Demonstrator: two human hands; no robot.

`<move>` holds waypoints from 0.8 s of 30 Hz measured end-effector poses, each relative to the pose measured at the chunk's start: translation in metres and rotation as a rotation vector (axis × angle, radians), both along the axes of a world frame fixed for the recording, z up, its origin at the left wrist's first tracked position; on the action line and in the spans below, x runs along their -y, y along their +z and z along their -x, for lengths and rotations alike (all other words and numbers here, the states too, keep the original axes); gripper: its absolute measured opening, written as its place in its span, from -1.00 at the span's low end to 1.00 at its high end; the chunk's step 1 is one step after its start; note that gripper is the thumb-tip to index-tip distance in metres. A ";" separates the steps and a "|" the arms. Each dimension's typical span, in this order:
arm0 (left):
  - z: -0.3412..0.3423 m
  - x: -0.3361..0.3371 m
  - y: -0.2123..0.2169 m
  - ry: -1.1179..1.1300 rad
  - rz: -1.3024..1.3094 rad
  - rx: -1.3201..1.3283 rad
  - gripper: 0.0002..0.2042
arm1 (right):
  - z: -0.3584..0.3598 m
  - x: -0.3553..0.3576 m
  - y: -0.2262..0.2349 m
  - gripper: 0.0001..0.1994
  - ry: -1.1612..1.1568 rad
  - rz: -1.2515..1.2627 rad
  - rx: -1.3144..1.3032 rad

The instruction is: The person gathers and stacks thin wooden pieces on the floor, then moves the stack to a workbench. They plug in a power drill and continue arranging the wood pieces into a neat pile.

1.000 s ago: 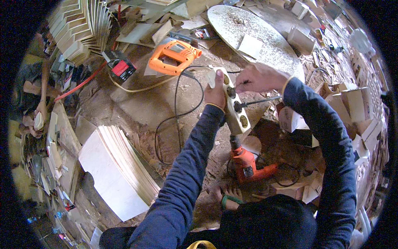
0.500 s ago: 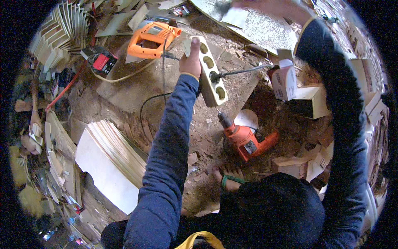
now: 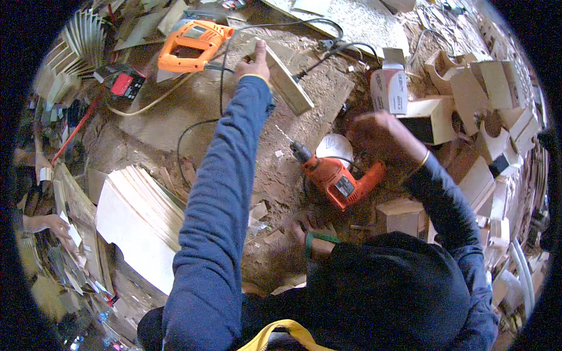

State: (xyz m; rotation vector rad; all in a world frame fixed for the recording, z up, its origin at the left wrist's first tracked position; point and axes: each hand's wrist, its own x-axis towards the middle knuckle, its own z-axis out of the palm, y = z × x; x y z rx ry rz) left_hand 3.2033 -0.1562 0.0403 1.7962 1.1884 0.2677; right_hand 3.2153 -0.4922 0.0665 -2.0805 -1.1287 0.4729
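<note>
Dusty floor (image 3: 260, 175) — drill (image 3: 333, 178) and cartons (image 3: 389, 90) crowd the right hand (image 3: 383, 131).

Narrow gap between power strip (image 3: 291, 89) and orange drill (image 3: 329, 174), cartons (image 3: 442, 120) in the way farther right.

One power strip (image 3: 289, 83); one drill (image 3: 335, 178)

Drill (image 3: 333, 177) right of stacked panels (image 3: 137, 219), power strip (image 3: 291, 92) beyond; jigsaw (image 3: 206, 44) farther left
</note>
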 end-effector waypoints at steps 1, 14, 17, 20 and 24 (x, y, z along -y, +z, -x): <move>0.005 -0.001 0.004 -0.031 -0.002 0.079 -0.09 | 0.019 0.020 -0.008 -0.86 -0.014 0.080 0.015; 0.148 0.064 0.065 -0.494 -0.365 0.460 -0.54 | 0.114 0.027 -0.049 -0.74 -0.056 0.305 -0.101; 0.179 0.103 0.062 -0.858 -0.418 0.498 -0.66 | 0.087 0.022 -0.038 -0.82 0.055 -0.024 0.039; 0.203 0.136 0.051 -1.135 -0.411 0.426 -0.67 | 0.038 0.012 -0.038 -0.81 -0.236 0.054 0.493; 0.214 0.151 0.040 -1.145 -0.562 0.483 -0.68 | -0.011 -0.006 -0.051 -0.69 -0.287 0.233 0.473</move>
